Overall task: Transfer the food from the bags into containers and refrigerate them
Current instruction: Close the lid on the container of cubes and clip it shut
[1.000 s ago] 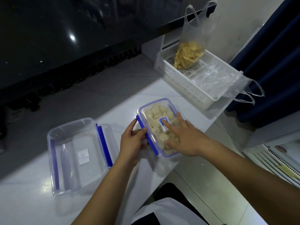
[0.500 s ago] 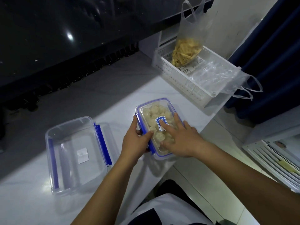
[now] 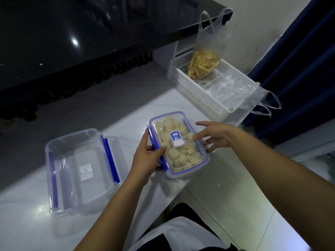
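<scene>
Box (image 3: 178, 144) with pale food pieces lies lidded on the counter (image 3: 27, 223) between both hands, its long axis running away from the person and slightly left. Left hand (image 3: 147, 157) grips its near-left blue clasp, thumb on the lid. Right hand (image 3: 215, 135) hovers spread at the right edge, fingertips touching. Left of the left hand sits an empty tub (image 3: 79, 169). Beyond the right hand, a basket (image 3: 204, 98) holds a bag (image 3: 204, 64) of yellow strips.
</scene>
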`<state>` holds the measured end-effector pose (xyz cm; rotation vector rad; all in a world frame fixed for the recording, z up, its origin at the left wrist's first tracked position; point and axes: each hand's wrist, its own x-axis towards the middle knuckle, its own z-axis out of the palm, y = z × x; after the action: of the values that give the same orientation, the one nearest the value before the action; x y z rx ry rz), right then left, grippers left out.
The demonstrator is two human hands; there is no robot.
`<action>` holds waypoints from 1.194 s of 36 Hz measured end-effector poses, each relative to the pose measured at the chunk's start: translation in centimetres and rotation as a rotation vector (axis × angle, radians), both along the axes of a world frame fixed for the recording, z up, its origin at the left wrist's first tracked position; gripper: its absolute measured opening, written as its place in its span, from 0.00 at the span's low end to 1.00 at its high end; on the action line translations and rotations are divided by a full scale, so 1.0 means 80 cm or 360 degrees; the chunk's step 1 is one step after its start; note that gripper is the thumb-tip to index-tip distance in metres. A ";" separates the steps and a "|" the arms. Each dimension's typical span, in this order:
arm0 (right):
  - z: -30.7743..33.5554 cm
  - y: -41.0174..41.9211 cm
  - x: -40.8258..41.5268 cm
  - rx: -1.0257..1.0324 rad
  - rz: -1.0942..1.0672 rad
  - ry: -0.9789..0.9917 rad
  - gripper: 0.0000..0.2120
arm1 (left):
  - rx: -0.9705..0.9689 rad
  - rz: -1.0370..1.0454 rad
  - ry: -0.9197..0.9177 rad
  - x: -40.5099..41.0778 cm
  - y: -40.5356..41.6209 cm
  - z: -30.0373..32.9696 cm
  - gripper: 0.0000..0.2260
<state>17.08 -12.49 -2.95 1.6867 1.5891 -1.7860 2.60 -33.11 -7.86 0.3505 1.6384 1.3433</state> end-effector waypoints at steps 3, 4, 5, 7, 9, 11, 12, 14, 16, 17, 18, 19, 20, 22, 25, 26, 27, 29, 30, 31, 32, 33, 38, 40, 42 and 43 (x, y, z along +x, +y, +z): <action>0.000 0.001 -0.001 0.0039 0.0056 -0.0035 0.32 | -0.0008 0.0001 -0.0007 0.000 -0.001 0.000 0.35; 0.001 0.001 -0.002 0.0099 0.0072 -0.0056 0.29 | -0.0010 0.0000 -0.0009 0.000 -0.001 0.000 0.35; 0.002 -0.001 -0.004 0.0166 0.0085 -0.0070 0.26 | -0.0011 0.0000 -0.0010 0.000 -0.001 0.000 0.35; 0.004 -0.005 -0.007 0.0291 0.0111 -0.0083 0.18 | -0.0016 -0.0003 -0.0012 0.000 -0.001 0.001 0.36; 0.005 -0.010 -0.009 0.0392 0.0139 -0.0084 0.13 | -0.0020 0.0006 -0.0019 0.000 0.000 0.001 0.36; 0.006 -0.015 -0.012 0.0457 0.0139 -0.0080 0.12 | -0.0017 0.0006 -0.0020 0.000 0.000 0.000 0.37; 0.006 -0.017 -0.013 0.0490 0.0138 -0.0080 0.12 | -0.0016 0.0005 -0.0025 -0.001 0.000 0.000 0.37; 0.005 -0.022 -0.016 0.0562 0.0143 -0.0081 0.12 | -0.0016 0.0008 -0.0037 -0.001 0.001 0.000 0.37; 0.004 -0.027 -0.018 0.0631 0.0150 -0.0084 0.12 | -0.0020 0.0013 -0.0037 -0.001 0.002 0.000 0.37; 0.005 -0.029 -0.018 0.0653 0.0147 -0.0082 0.12 | -0.0022 0.0018 -0.0031 -0.001 0.002 0.000 0.37; 0.005 -0.031 -0.017 0.0669 0.0141 -0.0079 0.12 | -0.0021 0.0022 -0.0024 -0.001 0.002 0.000 0.37; 0.004 -0.033 -0.015 0.0685 0.0124 -0.0072 0.14 | -0.0016 0.0023 -0.0016 -0.001 0.001 0.000 0.37; 0.003 -0.037 -0.012 0.0717 0.0096 -0.0060 0.16 | -0.0006 0.0022 -0.0015 0.000 0.001 0.001 0.36; -0.001 -0.050 -0.003 0.0912 0.0114 -0.0042 0.19 | 0.0032 0.0028 -0.0003 0.002 -0.002 0.001 0.34; -0.008 -0.090 0.024 0.1332 0.0420 0.0092 0.22 | 0.0096 -0.0098 0.0395 0.012 -0.014 0.003 0.36; -0.009 -0.105 0.036 0.1396 0.0526 0.0192 0.24 | 0.0075 -0.0207 0.0639 0.015 -0.021 0.001 0.39; -0.010 -0.119 0.049 0.1423 0.0648 0.0260 0.26 | 0.0062 -0.0342 0.0879 0.018 -0.031 -0.002 0.43; -0.017 -0.138 0.075 0.1485 0.1035 0.0192 0.33 | 0.0088 -0.0689 0.1280 0.023 -0.051 -0.012 0.47; -0.021 -0.144 0.086 0.1531 0.1239 0.0079 0.34 | 0.0067 -0.0848 0.1431 0.026 -0.060 -0.017 0.47; -0.026 -0.147 0.095 0.1589 0.1378 -0.0015 0.33 | 0.0029 -0.0952 0.1536 0.029 -0.066 -0.021 0.44; -0.030 -0.149 0.101 0.1656 0.1435 -0.0063 0.31 | -0.0009 -0.0991 0.1597 0.031 -0.070 -0.023 0.41; -0.031 -0.147 0.103 0.1732 0.1436 -0.0070 0.29 | -0.0032 -0.0975 0.1630 0.032 -0.070 -0.025 0.38; -0.034 -0.128 0.075 0.2075 0.1339 -0.0118 0.27 | 0.0015 -0.0764 0.1613 0.021 -0.044 -0.023 0.34; -0.036 -0.116 0.059 0.2026 0.1332 -0.0254 0.30 | 0.0007 -0.0711 0.1638 0.011 -0.025 -0.024 0.35; -0.038 -0.101 0.041 0.1929 0.1301 -0.0376 0.33 | -0.0009 -0.0675 0.1665 0.003 -0.003 -0.024 0.35; -0.038 -0.094 0.031 0.1893 0.1276 -0.0407 0.34 | -0.0011 -0.0660 0.1681 0.000 0.009 -0.024 0.35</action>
<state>19.56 -19.98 -5.99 1.0912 2.8251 -0.1610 2.57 -32.41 -9.75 1.4905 2.2038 0.8387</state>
